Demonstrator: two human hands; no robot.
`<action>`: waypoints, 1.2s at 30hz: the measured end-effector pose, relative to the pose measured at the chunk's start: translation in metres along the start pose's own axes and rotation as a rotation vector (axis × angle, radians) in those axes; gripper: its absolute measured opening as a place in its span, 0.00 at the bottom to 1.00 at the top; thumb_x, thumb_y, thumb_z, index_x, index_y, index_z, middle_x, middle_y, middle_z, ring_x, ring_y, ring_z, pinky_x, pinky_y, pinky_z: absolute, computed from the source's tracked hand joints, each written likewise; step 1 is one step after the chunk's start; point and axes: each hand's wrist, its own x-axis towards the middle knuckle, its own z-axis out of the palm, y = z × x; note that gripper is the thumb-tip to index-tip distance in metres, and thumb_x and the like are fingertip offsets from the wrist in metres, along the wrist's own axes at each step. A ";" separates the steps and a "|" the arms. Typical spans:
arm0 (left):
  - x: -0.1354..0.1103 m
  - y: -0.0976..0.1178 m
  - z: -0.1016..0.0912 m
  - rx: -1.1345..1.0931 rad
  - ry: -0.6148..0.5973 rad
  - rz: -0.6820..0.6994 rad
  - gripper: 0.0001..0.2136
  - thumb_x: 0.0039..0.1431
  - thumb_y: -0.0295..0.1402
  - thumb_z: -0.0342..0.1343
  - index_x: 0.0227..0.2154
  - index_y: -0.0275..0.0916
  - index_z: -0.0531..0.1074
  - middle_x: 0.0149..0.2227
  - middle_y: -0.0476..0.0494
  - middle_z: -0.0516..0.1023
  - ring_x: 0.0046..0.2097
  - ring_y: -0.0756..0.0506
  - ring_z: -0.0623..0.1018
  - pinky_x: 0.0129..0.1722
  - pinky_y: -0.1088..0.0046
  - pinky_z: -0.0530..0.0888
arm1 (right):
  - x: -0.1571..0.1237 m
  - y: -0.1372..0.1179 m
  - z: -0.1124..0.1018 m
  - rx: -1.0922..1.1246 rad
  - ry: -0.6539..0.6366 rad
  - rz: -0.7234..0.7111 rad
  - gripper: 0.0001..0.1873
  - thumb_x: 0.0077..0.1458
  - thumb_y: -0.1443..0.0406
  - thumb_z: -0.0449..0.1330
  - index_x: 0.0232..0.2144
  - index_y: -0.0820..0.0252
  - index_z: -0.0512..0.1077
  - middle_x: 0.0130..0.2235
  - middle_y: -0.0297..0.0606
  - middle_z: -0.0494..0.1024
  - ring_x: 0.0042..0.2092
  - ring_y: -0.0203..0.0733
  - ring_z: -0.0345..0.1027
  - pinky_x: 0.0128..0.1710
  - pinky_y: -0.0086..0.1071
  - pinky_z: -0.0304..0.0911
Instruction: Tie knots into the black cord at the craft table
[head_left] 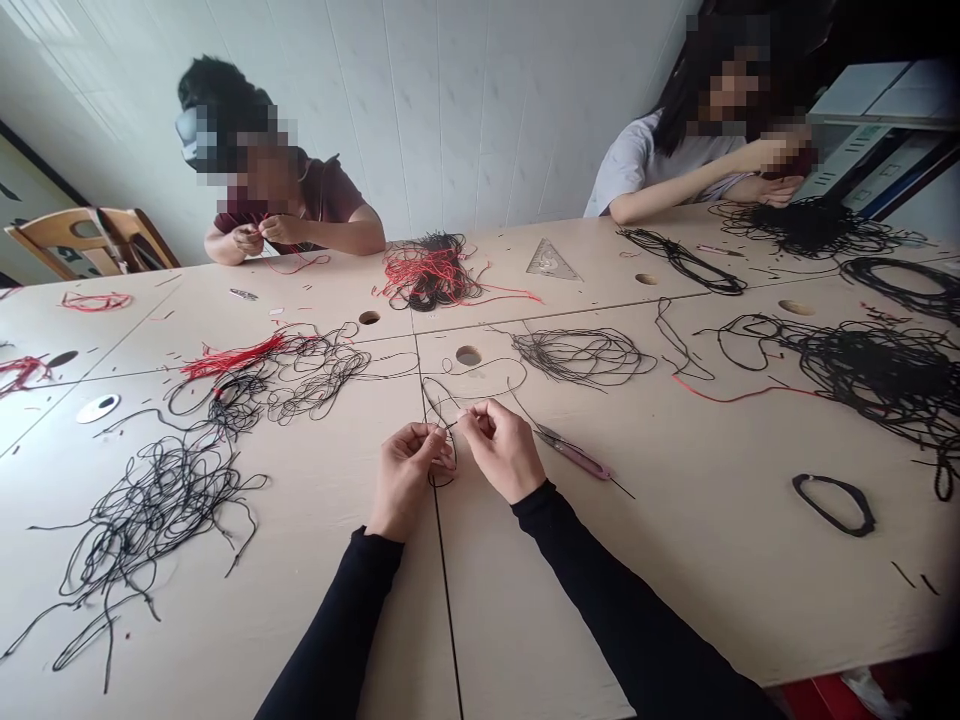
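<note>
Near the middle of the table, my left hand pinches a thin black cord, its thumb pressed against the fingers. Close beside it on the right, my right hand also pinches the cord between thumb and fingertips. Loops of the cord hang below my left fingers and run off beyond both hands. The exact spot where the fingertips grip is partly hidden. To the right of my right hand lies a pair of thread snips with pinkish handles.
Tangled black cords spread at the left, with red cords behind. A looser black coil lies ahead; a large black heap and black band lie right. A set square rests farther back. Two people sit across the table.
</note>
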 end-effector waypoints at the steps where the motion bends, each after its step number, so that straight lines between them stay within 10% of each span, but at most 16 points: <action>1: 0.000 0.000 -0.001 -0.017 0.004 -0.004 0.15 0.49 0.42 0.66 0.29 0.36 0.71 0.25 0.49 0.74 0.24 0.51 0.74 0.26 0.73 0.76 | 0.000 0.001 0.000 -0.002 -0.009 0.005 0.15 0.57 0.56 0.55 0.23 0.58 0.68 0.17 0.28 0.61 0.21 0.35 0.55 0.24 0.29 0.53; 8: 0.002 0.000 -0.004 -0.117 0.005 -0.012 0.13 0.49 0.39 0.66 0.26 0.36 0.70 0.24 0.50 0.74 0.23 0.51 0.74 0.25 0.73 0.76 | 0.002 0.010 0.003 0.119 -0.306 0.095 0.16 0.58 0.58 0.53 0.34 0.63 0.76 0.20 0.31 0.66 0.22 0.35 0.57 0.23 0.28 0.54; 15: 0.002 0.002 -0.005 -0.119 -0.065 -0.041 0.11 0.51 0.38 0.64 0.27 0.36 0.70 0.22 0.50 0.72 0.21 0.51 0.71 0.21 0.74 0.72 | 0.001 0.006 0.002 0.237 -0.318 -0.107 0.22 0.61 0.62 0.52 0.56 0.61 0.69 0.23 0.28 0.66 0.25 0.34 0.59 0.29 0.27 0.60; 23: 0.004 0.001 -0.006 -0.128 -0.079 -0.057 0.12 0.51 0.39 0.65 0.28 0.36 0.70 0.22 0.50 0.73 0.22 0.51 0.71 0.22 0.74 0.73 | 0.004 0.008 0.002 0.138 -0.216 -0.123 0.10 0.58 0.60 0.56 0.32 0.61 0.73 0.33 0.37 0.75 0.28 0.35 0.63 0.30 0.30 0.61; 36: 0.003 -0.001 -0.006 -0.100 -0.101 -0.008 0.13 0.52 0.40 0.65 0.31 0.35 0.72 0.25 0.50 0.73 0.24 0.51 0.73 0.25 0.74 0.74 | 0.009 0.009 -0.002 0.584 -0.322 0.298 0.14 0.46 0.58 0.64 0.33 0.62 0.72 0.23 0.29 0.68 0.22 0.30 0.54 0.19 0.25 0.51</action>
